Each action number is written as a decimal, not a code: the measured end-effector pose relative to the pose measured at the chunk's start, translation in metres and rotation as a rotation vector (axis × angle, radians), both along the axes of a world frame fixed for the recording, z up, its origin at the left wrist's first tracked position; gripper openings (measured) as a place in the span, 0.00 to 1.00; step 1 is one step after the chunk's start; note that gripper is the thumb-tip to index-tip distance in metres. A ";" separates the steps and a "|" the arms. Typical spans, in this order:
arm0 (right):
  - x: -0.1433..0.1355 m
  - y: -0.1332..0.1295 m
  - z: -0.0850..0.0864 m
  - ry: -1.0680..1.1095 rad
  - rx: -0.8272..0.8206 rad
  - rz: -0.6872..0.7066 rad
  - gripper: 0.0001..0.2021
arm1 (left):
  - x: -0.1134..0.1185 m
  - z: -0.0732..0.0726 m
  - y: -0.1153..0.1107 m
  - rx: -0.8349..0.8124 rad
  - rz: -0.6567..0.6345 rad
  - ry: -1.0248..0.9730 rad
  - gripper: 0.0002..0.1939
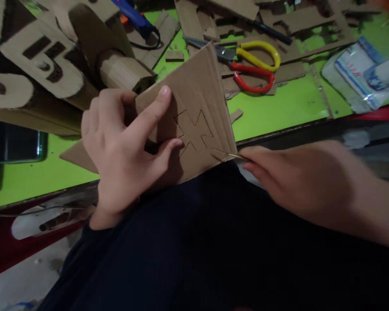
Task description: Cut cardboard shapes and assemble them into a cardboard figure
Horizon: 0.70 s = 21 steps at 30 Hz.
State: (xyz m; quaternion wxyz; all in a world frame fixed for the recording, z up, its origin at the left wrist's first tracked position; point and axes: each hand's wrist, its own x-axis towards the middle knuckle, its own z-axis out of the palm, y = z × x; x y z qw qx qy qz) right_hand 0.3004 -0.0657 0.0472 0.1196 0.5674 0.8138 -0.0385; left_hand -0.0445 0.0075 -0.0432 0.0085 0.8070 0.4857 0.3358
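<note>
My left hand [126,142] grips a piece of brown cardboard [197,86], its thumb and a finger lying across the face. A cross with flared arms [194,131] is outlined on that face in thin dark lines. In my right hand [278,177] is a thin pointed tool [227,153], pinched between thumb and fingers. Its tip reaches over the cardboard's lower right corner, beside the cross. Most of the tool is hidden in the hand, so I cannot tell whether it is a blade or a needle.
Scissors with red and yellow handles [254,67] lie behind the cardboard, among cardboard scraps [294,71] on the green table [256,114]. Built cardboard shapes [48,60] stand at left, near a phone [21,142] and a blue glue gun [134,19]. A plastic packet [359,73] lies at right.
</note>
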 end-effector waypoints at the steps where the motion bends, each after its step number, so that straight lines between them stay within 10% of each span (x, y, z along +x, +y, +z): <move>1: -0.003 0.000 -0.009 -0.002 0.030 0.050 0.29 | 0.000 0.000 0.000 0.005 0.006 -0.004 0.45; 6: -0.031 0.000 -0.039 0.200 0.066 0.044 0.28 | 0.000 0.002 -0.001 -0.010 0.013 0.008 0.43; 21: -0.047 -0.001 -0.045 0.263 -0.082 -0.085 0.32 | -0.003 0.003 -0.004 -0.028 0.018 -0.033 0.40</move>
